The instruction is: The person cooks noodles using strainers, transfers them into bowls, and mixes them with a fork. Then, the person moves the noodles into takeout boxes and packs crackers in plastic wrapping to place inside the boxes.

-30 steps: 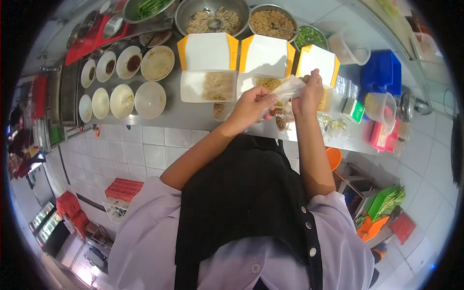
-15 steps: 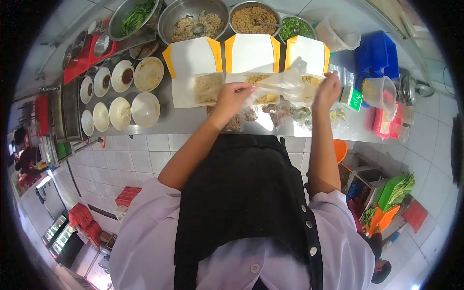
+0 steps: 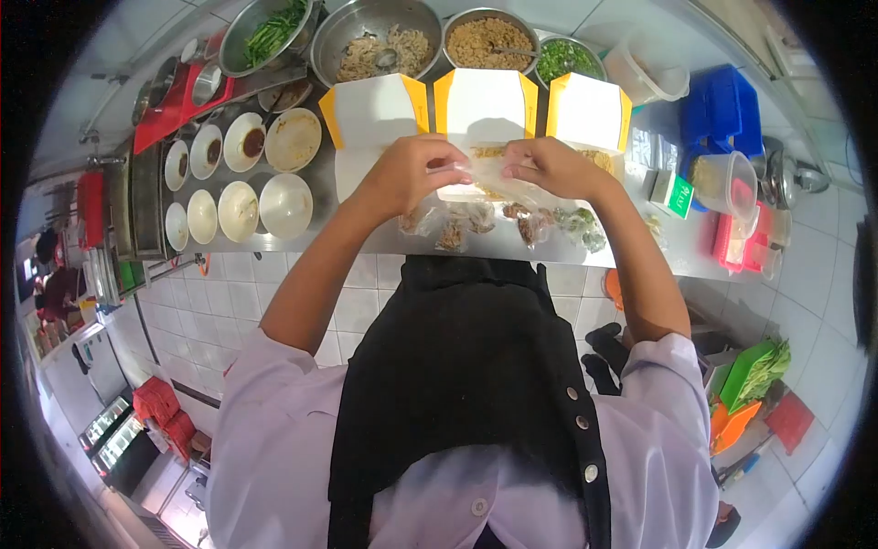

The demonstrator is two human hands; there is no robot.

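My left hand (image 3: 416, 174) and my right hand (image 3: 553, 167) pinch a clear plastic sheet or bag (image 3: 485, 178) between them, over the middle box. Three open takeaway boxes with yellow side flaps stand in a row: the left box (image 3: 373, 108), the middle box (image 3: 486, 99) and the right box (image 3: 588, 108). Noodles show in the middle one and the right one (image 3: 599, 161). The left box's tray is partly behind my left hand. Small knotted bags of brown food (image 3: 452, 235) and of greens (image 3: 580, 226) lie along the counter's front edge.
White bowls (image 3: 286, 207) stand in two rows at left. Steel bowls of meat (image 3: 375, 41), brown crumbs (image 3: 491, 41) and chopped greens (image 3: 567, 60) line the back. At right are a green-white carton (image 3: 673, 195), a blue bin (image 3: 722, 105) and clear tubs (image 3: 725, 180). Another person's feet (image 3: 604, 357) show below.
My hands have come closer together over the middle box, and the plastic stretched between them is bunched up. Another person's feet have come into view below the counter at right.
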